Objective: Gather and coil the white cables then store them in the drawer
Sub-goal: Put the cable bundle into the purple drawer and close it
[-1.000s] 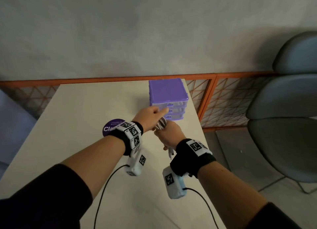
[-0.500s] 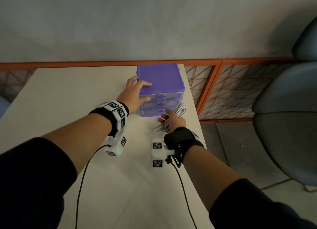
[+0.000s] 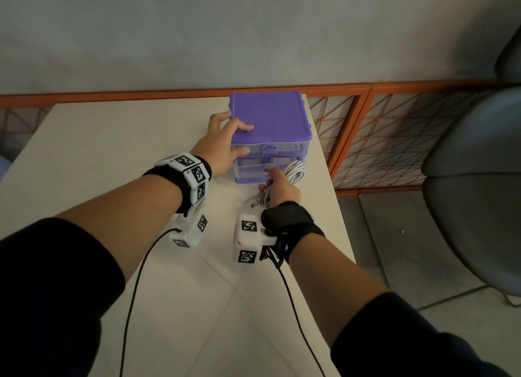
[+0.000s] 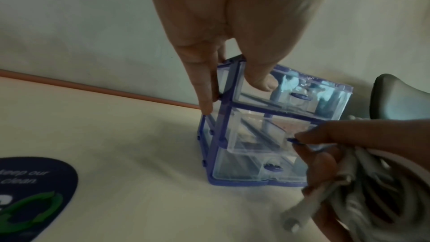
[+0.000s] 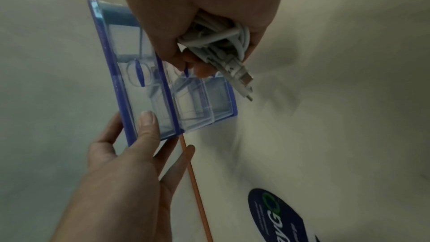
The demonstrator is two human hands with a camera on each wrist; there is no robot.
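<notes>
The purple drawer unit (image 3: 270, 114) stands at the table's far right. My left hand (image 3: 231, 142) braces its front left corner, with straight fingers on the lid and side and the thumb on the top drawer's front. My right hand (image 3: 277, 183) grips the coiled white cables (image 3: 296, 173), and its thumb and forefinger pinch the handle of the clear middle drawer (image 4: 256, 132). That drawer sticks out a little from the frame. The cables (image 5: 218, 43) fill the right palm, and their plugs (image 5: 244, 80) point out of the fist.
The white table (image 3: 112, 139) ends just right of the unit, beside an orange mesh railing (image 3: 366, 139). A grey chair (image 3: 473, 207) stands to the right. A dark round sticker (image 4: 35, 187) lies on the table left of the unit.
My left hand went from the drawer fronts to the unit's top left corner. My right hand dropped with the cables to the middle drawer's handle. The drawer now sits slightly out.
</notes>
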